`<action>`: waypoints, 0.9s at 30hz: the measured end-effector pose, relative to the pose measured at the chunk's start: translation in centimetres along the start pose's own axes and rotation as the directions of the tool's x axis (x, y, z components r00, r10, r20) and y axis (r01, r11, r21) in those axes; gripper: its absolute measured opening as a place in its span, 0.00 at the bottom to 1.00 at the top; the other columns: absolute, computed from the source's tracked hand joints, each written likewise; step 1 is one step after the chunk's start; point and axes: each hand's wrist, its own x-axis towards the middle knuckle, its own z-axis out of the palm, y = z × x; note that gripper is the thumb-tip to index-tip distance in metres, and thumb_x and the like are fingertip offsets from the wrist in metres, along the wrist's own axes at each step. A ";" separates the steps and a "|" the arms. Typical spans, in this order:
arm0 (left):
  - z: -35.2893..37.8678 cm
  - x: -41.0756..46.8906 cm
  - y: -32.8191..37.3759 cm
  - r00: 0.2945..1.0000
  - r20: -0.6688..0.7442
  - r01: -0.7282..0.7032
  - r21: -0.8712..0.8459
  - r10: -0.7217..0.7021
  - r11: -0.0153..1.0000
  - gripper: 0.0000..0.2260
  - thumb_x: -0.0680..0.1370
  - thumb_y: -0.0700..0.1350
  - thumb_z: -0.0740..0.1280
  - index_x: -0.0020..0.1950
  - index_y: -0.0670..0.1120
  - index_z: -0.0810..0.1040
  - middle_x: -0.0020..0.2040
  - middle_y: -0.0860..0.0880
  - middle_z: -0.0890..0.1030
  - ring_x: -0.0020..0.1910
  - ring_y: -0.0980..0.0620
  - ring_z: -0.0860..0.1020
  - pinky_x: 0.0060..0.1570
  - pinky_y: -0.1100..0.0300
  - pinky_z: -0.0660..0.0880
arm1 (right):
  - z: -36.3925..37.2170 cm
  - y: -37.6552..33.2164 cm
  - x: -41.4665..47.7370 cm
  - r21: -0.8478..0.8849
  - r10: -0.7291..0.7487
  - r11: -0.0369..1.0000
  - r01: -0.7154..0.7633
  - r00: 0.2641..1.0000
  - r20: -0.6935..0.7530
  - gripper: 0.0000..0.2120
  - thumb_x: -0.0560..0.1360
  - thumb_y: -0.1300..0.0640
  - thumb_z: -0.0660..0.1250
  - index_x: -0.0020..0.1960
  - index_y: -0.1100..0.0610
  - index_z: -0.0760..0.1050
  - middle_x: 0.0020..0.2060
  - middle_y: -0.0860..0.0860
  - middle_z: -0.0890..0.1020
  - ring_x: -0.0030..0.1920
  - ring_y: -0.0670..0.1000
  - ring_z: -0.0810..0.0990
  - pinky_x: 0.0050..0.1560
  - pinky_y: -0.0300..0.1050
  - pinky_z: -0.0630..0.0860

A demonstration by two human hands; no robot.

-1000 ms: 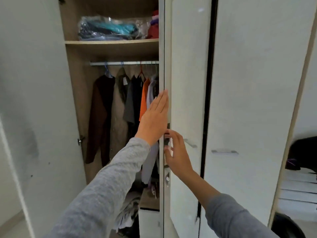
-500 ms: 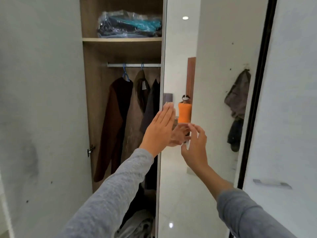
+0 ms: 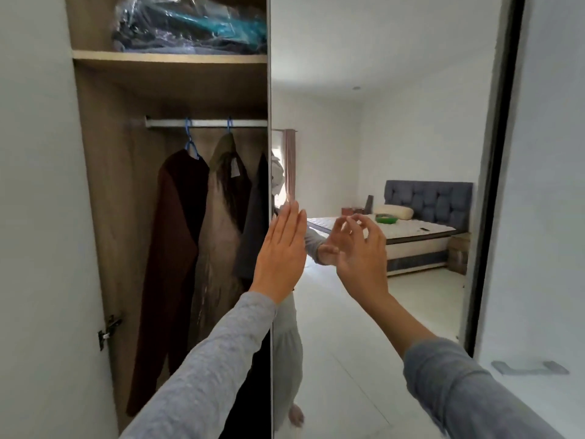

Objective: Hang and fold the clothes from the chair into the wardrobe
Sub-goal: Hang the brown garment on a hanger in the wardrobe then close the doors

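**Mirrored door swung wider, wardrobe standing open**

Since the earlier frame the mirrored door (image 3: 348,90) has turned further out, and its glass now reflects a bed (image 3: 411,236). The wardrobe (image 3: 104,185) stands directly ahead with its interior exposed. The clothes from the chair are not in view, so nothing has yet been brought to it.

The likely hazard is that the door drifts back or swings on into the neighbouring panel, since neither hand grips it.

Inside, the lining is wood-grained. A shelf (image 3: 167,57) carries a plastic-wrapped bundle (image 3: 190,26). Below it hang a brown garment (image 3: 171,248), a tan coat (image 3: 221,223) and a dark garment (image 3: 253,217), crowded toward the door side of the rail (image 3: 205,122) (its left stretch is bare).

The left hand (image 3: 281,255) is flat with straight fingers at the door's edge. The right hand (image 3: 361,251) hovers before the glass with its fingers loosely curled — it holds nothing. Two blue hangers (image 3: 189,137) show on the rail.
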 end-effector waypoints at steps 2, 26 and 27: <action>1.4 0.0 -0.2 1.000 0.008 0.012 -0.016 -0.012 1.000 0.27 0.77 0.41 0.64 0.74 0.39 0.61 0.75 0.40 0.60 0.75 0.43 0.58 0.73 0.50 0.54 | 0.8 0.4 0.5 -0.018 -0.022 1.000 0.022 1.000 -0.001 0.29 0.71 0.57 0.71 0.70 0.53 0.65 0.70 0.54 0.64 0.70 0.55 0.63 0.66 0.51 0.68; 12.9 -0.7 -0.9 0.993 -0.094 0.054 -0.157 -0.069 0.986 0.23 0.81 0.47 0.53 0.76 0.44 0.59 0.77 0.42 0.56 0.76 0.43 0.53 0.73 0.45 0.55 | 9.9 7.3 2.2 -0.472 -0.240 0.866 0.163 0.965 -0.108 0.30 0.78 0.46 0.57 0.76 0.56 0.55 0.76 0.56 0.50 0.77 0.58 0.47 0.75 0.57 0.46; 13.0 -0.7 -1.0 0.993 -0.090 0.055 -0.161 -0.070 0.985 0.23 0.81 0.47 0.53 0.76 0.44 0.58 0.77 0.42 0.56 0.76 0.43 0.53 0.73 0.45 0.55 | 10.0 7.4 2.2 -0.475 -0.245 0.864 0.165 0.963 -0.110 0.30 0.78 0.46 0.57 0.76 0.56 0.56 0.76 0.56 0.51 0.77 0.58 0.47 0.75 0.57 0.47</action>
